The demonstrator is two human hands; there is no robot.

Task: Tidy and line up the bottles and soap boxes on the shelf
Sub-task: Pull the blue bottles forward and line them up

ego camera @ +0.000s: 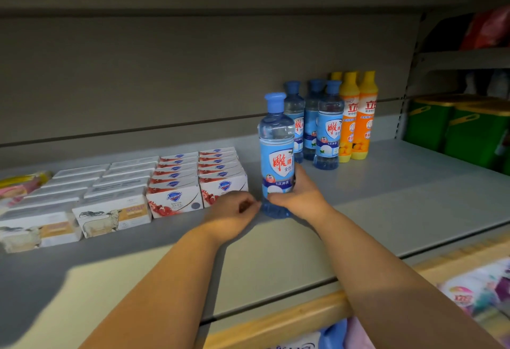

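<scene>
A clear bottle with a blue cap and blue label [276, 144] stands upright on the grey shelf [400, 191], near the front. My right hand [299, 194] grips its lower part. My left hand [234, 210] hovers just left of the bottle's base, fingers curled, holding nothing. Three more blue-capped bottles [328, 127] stand further back to the right, beside several orange bottles with yellow caps [361, 116]. Left of the held bottle, red-and-white soap boxes [198, 180] sit in two rows. White soap boxes with a sheep drawing [110, 210] lie further left.
Green bins with yellow lids [463, 127] fill the neighbouring shelf bay at right. Pink and yellow packets [19, 183] lie at the far left. Coloured packages [474, 290] sit on the lower shelf behind a wooden edge strip [276, 321]. The shelf's back panel [193, 72] rises behind.
</scene>
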